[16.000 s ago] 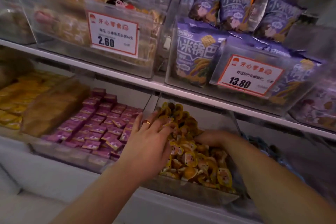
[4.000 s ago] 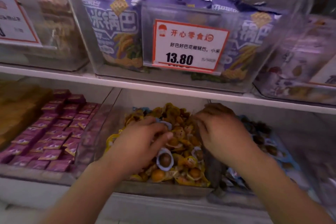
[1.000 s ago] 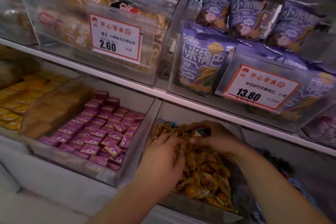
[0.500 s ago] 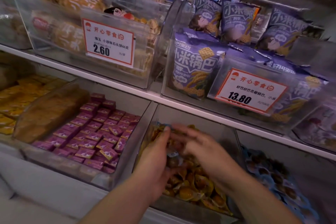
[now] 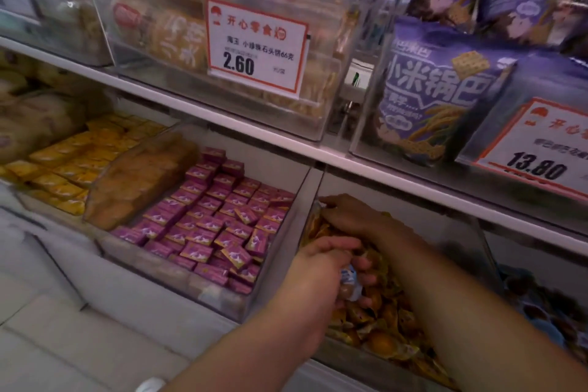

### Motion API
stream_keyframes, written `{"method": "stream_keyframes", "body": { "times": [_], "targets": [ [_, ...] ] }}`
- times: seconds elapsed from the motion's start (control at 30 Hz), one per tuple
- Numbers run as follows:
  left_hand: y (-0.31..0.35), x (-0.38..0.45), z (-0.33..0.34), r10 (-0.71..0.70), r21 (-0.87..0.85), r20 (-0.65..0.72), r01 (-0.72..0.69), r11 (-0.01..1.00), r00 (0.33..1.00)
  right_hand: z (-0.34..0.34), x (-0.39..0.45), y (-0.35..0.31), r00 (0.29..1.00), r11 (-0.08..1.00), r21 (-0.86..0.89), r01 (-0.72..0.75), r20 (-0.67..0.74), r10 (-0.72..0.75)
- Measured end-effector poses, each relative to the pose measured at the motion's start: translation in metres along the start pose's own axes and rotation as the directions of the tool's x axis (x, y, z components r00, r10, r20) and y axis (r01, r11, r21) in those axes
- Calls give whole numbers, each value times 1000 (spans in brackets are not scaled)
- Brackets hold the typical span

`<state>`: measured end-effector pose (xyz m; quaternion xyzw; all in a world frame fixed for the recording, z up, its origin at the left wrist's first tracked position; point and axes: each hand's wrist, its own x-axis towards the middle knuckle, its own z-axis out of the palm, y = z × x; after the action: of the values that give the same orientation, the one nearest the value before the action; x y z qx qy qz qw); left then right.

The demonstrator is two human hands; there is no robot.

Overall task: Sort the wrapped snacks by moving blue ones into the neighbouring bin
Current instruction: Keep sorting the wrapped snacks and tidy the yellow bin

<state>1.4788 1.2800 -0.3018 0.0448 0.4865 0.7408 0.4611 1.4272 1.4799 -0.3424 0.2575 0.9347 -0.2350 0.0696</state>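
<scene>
A clear bin [image 5: 366, 363] on the lower shelf holds a heap of orange-wrapped snacks [image 5: 378, 328]. My left hand [image 5: 321, 267] is in the middle of the bin, fingers curled round a blue-and-white wrapped snack [image 5: 350, 280]. My right hand [image 5: 346, 216] reaches across to the bin's back left corner, fingers bent down into the orange snacks; whether it holds one is hidden. The neighbouring bin to the right holds blue-wrapped snacks [image 5: 541, 318], partly cut off by my right forearm.
To the left stand a bin of purple packets [image 5: 216, 219] and a bin of yellow packets [image 5: 76, 162]. The upper shelf [image 5: 286, 146] hangs over the bins, with clear boxes, price tags [image 5: 254, 48] and purple snack bags [image 5: 445, 89].
The view swung left. My left hand drew back toward the bin's middle and now grips a blue-wrapped snack. My right hand moved to the back left corner.
</scene>
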Motion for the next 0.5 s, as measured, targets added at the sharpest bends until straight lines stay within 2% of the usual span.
{"method": "stream_keyframes", "body": {
  "times": [0.2, 0.43, 0.5],
  "targets": [
    [0, 2, -2, -2, 16, 28, 1, 1000, 1000, -1, 11, 2, 1000, 997, 71, 10, 17, -11],
    [-1, 3, -5, 11, 23, 54, -12, 1000, 998, -25, -4, -9, 963, 994, -95, 46, 269, -19],
    [-3, 4, -6, 18, 16, 57, -19, 1000, 998, -36, -17, -13, 944, 994, -68, 86, 326, -59]
  ]
}}
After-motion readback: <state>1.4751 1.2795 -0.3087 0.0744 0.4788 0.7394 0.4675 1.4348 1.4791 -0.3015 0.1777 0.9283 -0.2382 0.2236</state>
